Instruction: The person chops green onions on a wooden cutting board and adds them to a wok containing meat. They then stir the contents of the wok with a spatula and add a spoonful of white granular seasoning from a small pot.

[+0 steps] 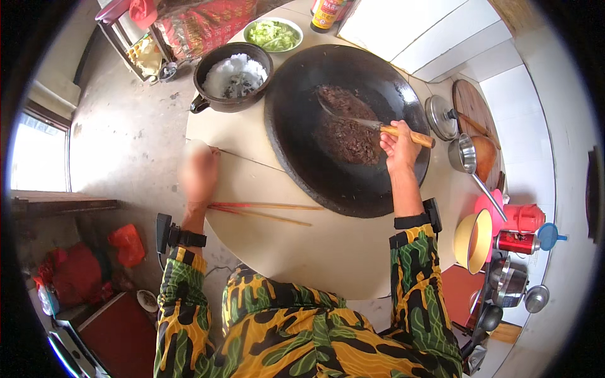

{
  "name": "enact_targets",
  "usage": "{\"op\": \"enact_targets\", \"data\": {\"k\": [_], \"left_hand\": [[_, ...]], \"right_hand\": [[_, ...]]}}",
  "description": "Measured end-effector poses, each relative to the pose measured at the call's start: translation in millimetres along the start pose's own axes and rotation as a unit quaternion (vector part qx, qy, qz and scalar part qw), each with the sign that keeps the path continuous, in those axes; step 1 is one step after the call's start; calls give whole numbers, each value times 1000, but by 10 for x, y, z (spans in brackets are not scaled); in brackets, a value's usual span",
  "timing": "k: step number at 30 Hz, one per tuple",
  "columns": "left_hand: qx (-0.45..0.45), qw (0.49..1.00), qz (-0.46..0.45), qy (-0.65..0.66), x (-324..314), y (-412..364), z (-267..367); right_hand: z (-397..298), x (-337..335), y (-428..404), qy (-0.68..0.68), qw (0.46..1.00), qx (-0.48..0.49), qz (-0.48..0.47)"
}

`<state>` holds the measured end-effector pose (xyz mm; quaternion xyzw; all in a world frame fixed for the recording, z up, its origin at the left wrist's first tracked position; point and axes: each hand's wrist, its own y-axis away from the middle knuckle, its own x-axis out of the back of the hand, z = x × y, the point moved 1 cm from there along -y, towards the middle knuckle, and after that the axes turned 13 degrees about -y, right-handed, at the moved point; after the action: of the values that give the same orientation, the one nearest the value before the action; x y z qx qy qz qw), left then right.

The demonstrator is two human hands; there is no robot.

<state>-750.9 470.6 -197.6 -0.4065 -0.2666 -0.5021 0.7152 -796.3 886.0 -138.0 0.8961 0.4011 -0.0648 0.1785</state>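
Observation:
My right hand (401,147) grips the wooden handle of a metal wok spatula (350,119). The spatula's blade lies in dark brown minced food (354,141), which looks like chopped meat, in a big black wok (302,165). My left hand (199,172) is at the left edge of the tiled counter (293,255). It is blurred, so its fingers cannot be made out. Close by lies a set of chopsticks (269,206) with red ends. A dark clay pot (231,101) with a white, salt-like substance inside sits beyond that hand, left of the wok.
A bowl of chopped green vegetables (273,35) and a sauce bottle (326,16) stand behind the wok. Along the right are a pot lid (440,118), a steel ladle (463,153), a round wooden board (475,101) and a yellow bowl (472,241).

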Motion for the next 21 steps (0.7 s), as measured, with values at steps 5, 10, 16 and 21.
{"op": "enact_targets", "data": {"k": [5,10,16,21], "left_hand": [[12,1000,-3,6,-10,20,-2],[0,1000,7,-7,-47,13,-34],[2,1000,16,-15,-91,27,-51],[12,1000,-3,-22,-60,17,-53]], "right_hand": [[-244,254,0,174,981,83,-33],[-946,552,181,362,928,74,-39],[-1306,661,306,434,895,63,-85],[-607,400,209,297,948,79,-83]]}}
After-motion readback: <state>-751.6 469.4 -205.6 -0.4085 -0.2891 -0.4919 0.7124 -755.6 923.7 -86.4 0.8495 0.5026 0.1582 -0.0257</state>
